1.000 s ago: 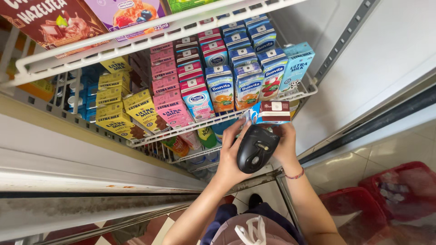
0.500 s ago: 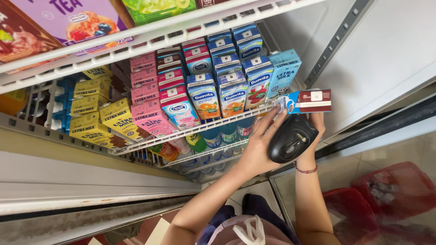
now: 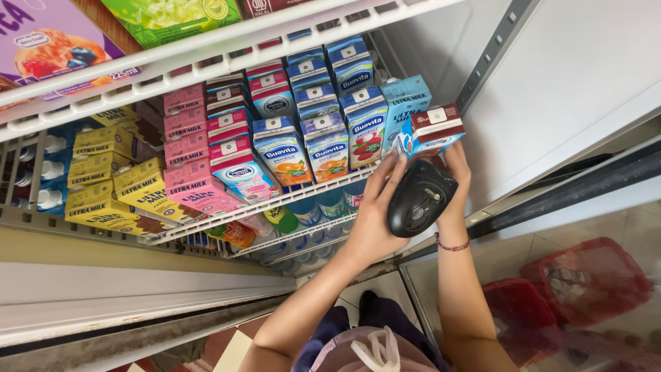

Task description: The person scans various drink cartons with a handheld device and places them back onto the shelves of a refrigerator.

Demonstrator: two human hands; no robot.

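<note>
Head view: the right hand [image 3: 456,180] is mostly hidden behind a black scanner [image 3: 420,200], which is clasped by the left hand [image 3: 375,213]. A small carton [image 3: 434,129] is pinched in the right grip at the wire shelf's [image 3: 303,193] right end.

Cartons [image 3: 303,148] in rows on wire shelf [image 3: 227,219] — scanner [image 3: 420,200] below the rightmost carton [image 3: 435,129], between both hands; baskets [image 3: 585,282] lower right
</note>
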